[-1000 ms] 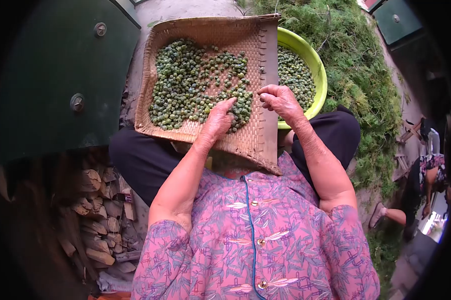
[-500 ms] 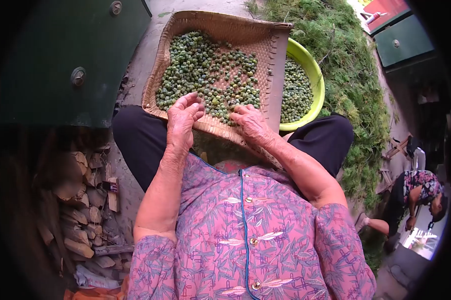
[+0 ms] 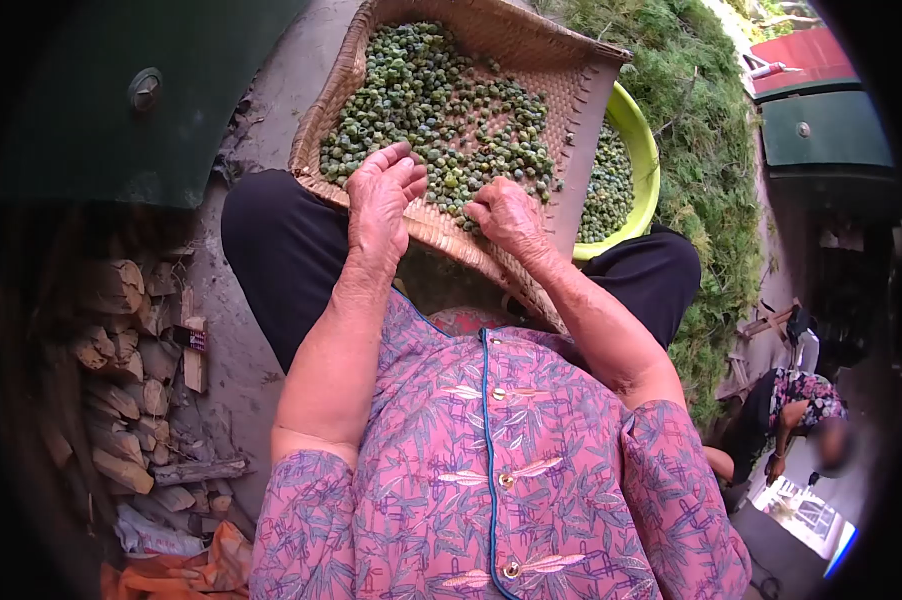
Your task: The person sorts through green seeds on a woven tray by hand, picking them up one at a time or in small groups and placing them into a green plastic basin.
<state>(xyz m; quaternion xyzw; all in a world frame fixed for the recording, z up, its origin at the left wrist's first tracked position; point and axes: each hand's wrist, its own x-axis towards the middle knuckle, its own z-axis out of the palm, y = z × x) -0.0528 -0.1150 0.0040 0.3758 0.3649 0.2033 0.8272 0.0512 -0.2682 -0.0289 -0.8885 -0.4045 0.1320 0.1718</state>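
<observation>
A shallow woven basket tray rests across my lap, tilted, with many small round green fruits spread over it. Above its near left edge is my left hand, fingers loosely curled and a little apart, with nothing visible between them. My right hand is at the near right part of the tray, its fingers bent together against the fruits. Whatever those fingertips hold is hidden. Beside the tray on the right, partly under its edge, stands a lime-green basin with more of the same fruits.
Cut green branches lie in a long heap on the right. Split firewood is stacked at the left below a dark green panel. An orange cloth lies at lower left. Another person bends over at far right.
The view has shifted, so the tray sits higher in it. My right hand's fingers have drawn in more tightly, while my left hand stays by the near edge. The other person bends lower.
</observation>
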